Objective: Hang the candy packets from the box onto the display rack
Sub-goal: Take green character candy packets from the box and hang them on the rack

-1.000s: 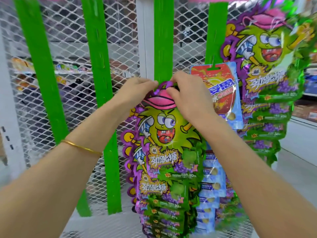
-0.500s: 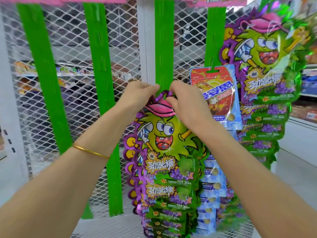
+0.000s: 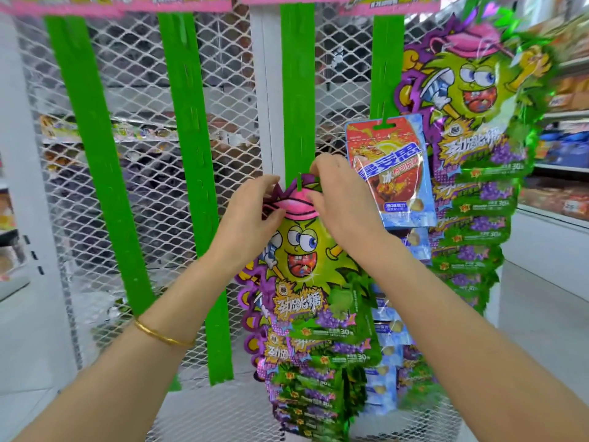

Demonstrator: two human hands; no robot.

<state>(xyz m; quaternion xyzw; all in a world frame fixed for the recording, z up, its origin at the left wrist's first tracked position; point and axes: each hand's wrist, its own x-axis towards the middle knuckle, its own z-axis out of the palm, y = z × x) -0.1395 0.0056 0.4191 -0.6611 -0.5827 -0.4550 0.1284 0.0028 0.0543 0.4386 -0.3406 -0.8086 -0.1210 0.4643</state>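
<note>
Left hand (image 3: 251, 215): is pinching the upper left edge of a glossy green-and-purple candy packet (image 3: 299, 250) printed with a grinning cartoon face under a pink cap; thumb and fingertips are closing on the foil.
Right hand (image 3: 338, 199): is gripping the same packet at its upper right corner, with the fingers curling over the top edge beside the hanging hole.
Candy packet: is being held flat against the third green plastic hanging strip (image 3: 298, 90), about halfway down it; a small green tab (image 3: 299, 184) of the strip is sticking up in front of the packet's top, between the two hands.
Packets below (image 3: 312, 371): more packets of the same kind are hanging in an overlapping column under the held one.
Display rack (image 3: 143, 90): a white wire-mesh panel is carrying four green strips side by side; the two on the left (image 3: 92, 154) are hanging bare.
Fourth strip (image 3: 384, 59): is holding a red-and-blue packet (image 3: 392, 167), just right of the right hand, with pale blue packets (image 3: 387, 346) trailing beneath.
Far right: a large column of green-and-purple packets (image 3: 471, 122) is hanging beside the red-and-blue one.
Gold bangle (image 3: 162, 334): is sitting on the left wrist.
Pink header band (image 3: 178, 3): is running along the rack's top.
</note>
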